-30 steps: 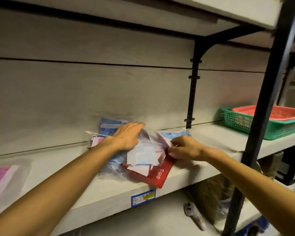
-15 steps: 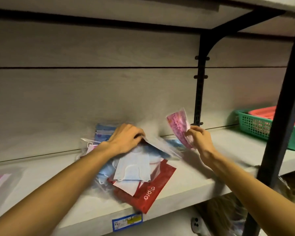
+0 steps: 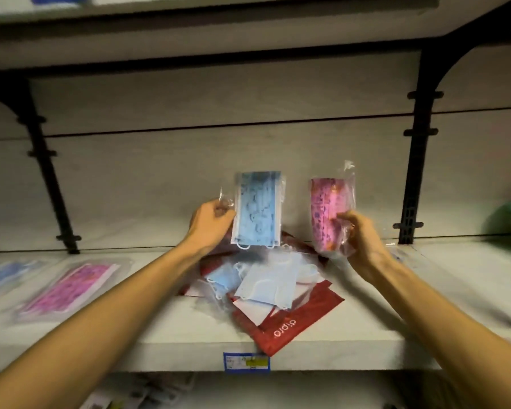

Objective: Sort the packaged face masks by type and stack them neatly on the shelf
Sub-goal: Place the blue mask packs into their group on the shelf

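Hands raised – left (image 3: 211, 221) pinching crinkly blue mask pack (image 3: 258, 212), right (image 3: 356, 231) gripping pink one (image 3: 329, 214)

A single head-mounted wide-angle camera supplies the only view; no second view shares the scene. The camera faces forward and slightly downward, square to the back panel of the shelf (image 3: 366, 326); both forearms enter from the bottom corners and converge toward the centre. The range is close, within arm's reach of the shelf; its front edge crosses the lower frame, and the underside of the upper shelf (image 3: 189, 39) spans the top. Wide-angle distortion bows the brackets (image 3: 416, 160) at both sides; the edges are blurred.
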A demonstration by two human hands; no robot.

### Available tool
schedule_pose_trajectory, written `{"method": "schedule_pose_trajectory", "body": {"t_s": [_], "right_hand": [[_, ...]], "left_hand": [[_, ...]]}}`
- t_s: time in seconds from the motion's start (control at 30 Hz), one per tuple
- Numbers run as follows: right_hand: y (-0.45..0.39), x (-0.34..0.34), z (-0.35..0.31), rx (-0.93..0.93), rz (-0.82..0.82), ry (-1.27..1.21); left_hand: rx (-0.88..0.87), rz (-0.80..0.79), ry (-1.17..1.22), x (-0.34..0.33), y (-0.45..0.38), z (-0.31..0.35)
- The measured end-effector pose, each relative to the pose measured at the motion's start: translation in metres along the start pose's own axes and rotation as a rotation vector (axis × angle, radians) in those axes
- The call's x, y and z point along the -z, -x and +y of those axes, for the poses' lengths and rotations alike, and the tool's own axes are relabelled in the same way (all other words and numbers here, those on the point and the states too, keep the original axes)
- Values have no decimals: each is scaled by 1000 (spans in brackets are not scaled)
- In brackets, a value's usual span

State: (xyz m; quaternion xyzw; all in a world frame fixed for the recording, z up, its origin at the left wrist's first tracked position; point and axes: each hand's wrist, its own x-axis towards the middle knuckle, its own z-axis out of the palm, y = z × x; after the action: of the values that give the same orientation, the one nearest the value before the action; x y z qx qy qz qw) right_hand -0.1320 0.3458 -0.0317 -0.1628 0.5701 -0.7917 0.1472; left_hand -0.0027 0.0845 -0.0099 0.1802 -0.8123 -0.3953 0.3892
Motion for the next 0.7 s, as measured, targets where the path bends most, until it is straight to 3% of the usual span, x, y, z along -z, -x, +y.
{"method": "schedule_pose_trajectory", "body": {"t_s": [0.17, 0.37, 0.7], "right_hand": [[11, -36, 7, 24, -2, 32], [39, -88, 9, 113, -63, 70], [150, -260, 77, 129, -181, 59]], "left_hand": [[141, -27, 69, 40, 16, -20], [185, -61, 8, 102, 52, -32], [237, 17, 118, 270, 143, -65]]}}
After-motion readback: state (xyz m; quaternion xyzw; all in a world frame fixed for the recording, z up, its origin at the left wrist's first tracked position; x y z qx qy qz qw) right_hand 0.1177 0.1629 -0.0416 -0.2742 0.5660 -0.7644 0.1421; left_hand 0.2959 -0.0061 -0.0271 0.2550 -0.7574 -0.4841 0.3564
